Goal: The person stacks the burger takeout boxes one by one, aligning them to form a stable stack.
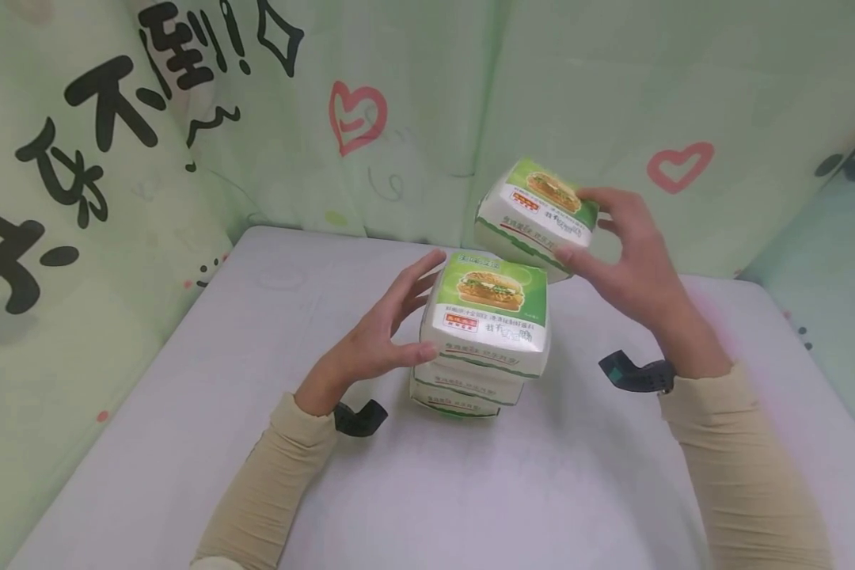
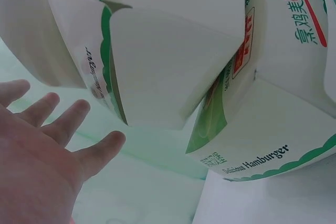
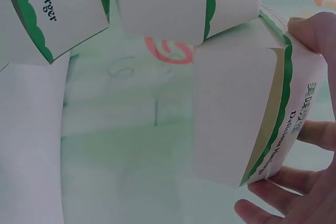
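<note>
A stack of three white and green burger boxes point(image 1: 486, 332) stands on the table, slightly offset from one another, a hamburger picture on the top lid. My left hand point(image 1: 386, 326) is at the stack's left side, fingers spread and thumb by the top box's front left corner; those fingers point(image 2: 97, 153) also show in the left wrist view. Behind and right of the stack, my right hand point(image 1: 628, 257) grips another burger box point(image 1: 530, 214) by its right side, holding it tilted above the table. That box's white underside point(image 3: 236, 108) faces the right wrist camera.
The table point(image 1: 556, 491) has a pale lilac cover. Behind it and at the sides hangs a light green curtain point(image 1: 413, 47) with red hearts and black lettering. Dark straps point(image 1: 637, 374) sit on both wrists.
</note>
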Demonstrator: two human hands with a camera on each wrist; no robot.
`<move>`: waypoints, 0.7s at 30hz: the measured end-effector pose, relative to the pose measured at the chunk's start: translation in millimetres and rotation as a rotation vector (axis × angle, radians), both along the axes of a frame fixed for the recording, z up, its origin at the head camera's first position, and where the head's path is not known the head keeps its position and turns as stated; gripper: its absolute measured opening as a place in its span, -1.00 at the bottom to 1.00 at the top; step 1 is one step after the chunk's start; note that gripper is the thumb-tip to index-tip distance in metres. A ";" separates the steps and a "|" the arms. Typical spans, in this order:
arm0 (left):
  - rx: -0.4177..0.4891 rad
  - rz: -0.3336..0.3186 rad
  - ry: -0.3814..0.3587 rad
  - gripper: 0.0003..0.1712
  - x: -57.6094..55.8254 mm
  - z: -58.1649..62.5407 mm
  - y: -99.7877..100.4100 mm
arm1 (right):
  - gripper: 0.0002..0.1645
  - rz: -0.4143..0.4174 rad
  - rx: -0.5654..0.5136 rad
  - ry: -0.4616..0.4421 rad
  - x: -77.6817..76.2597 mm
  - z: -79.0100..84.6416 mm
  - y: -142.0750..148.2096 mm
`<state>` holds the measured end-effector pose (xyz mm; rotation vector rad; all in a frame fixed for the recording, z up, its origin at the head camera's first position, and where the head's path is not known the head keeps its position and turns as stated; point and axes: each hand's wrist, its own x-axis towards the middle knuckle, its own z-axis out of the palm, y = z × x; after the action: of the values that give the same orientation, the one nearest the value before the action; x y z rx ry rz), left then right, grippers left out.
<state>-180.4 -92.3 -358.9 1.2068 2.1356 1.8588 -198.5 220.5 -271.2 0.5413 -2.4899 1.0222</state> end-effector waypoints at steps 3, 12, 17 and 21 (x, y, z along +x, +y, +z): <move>0.007 -0.005 -0.010 0.26 0.0 0.4 -0.4 | -0.21 0.016 0.001 0.044 0.3 2.9 -1.6; 0.045 -0.049 -0.008 0.32 0.2 0.8 1.3 | -0.19 0.003 0.007 0.112 5.6 17.2 1.6; 0.041 -0.052 -0.011 0.33 1.8 0.8 2.4 | -0.18 -0.005 -0.018 0.112 10.2 25.3 3.8; 0.036 -0.046 -0.006 0.34 1.6 0.1 3.6 | -0.19 0.006 -0.012 0.117 14.6 29.3 3.0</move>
<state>-178.8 -88.7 -358.8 1.2452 2.0616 1.8868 -183.9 223.5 -241.9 0.5884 -2.3803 0.9784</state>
